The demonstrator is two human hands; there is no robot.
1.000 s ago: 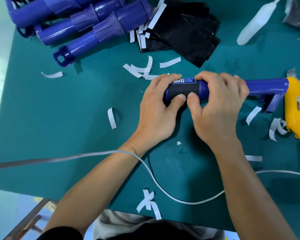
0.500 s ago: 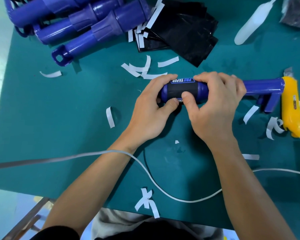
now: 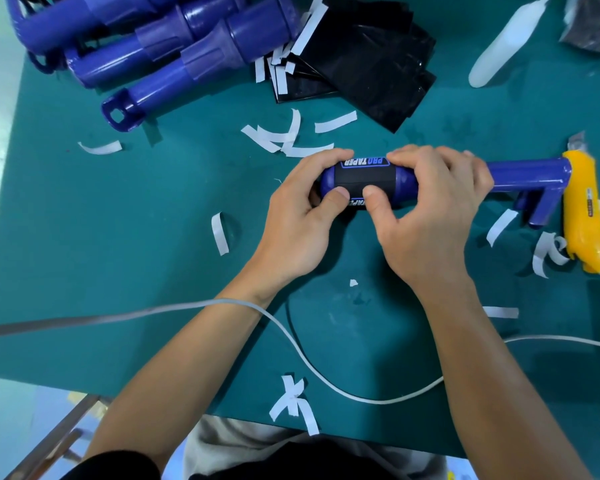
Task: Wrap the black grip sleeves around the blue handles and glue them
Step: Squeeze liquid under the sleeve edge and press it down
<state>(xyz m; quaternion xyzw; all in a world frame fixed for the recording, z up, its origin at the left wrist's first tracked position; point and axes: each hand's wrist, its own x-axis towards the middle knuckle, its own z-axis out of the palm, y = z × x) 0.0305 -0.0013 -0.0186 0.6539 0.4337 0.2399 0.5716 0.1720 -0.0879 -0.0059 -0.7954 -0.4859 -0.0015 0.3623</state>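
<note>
At the centre of the green mat (image 3: 136,254), a blue handle (image 3: 520,174) is held crosswise, its elbow end towards 3 o'clock. A black grip sleeve (image 3: 364,181) is wrapped round its 9 o'clock end. The left hand (image 3: 298,230) is curled round that end and the right hand (image 3: 430,220) round the shaft beside it, both thumbs pressed on the sleeve. The seam is apparently being pressed shut. Firm, even pressure is likely called for next, then a fresh handle from the pile (image 3: 187,60) at 11 o'clock.

Yellow utility knife (image 3: 584,216), white cable (image 3: 378,400) and paper strips (image 3: 219,233) on green table (image 3: 118,237).
</note>
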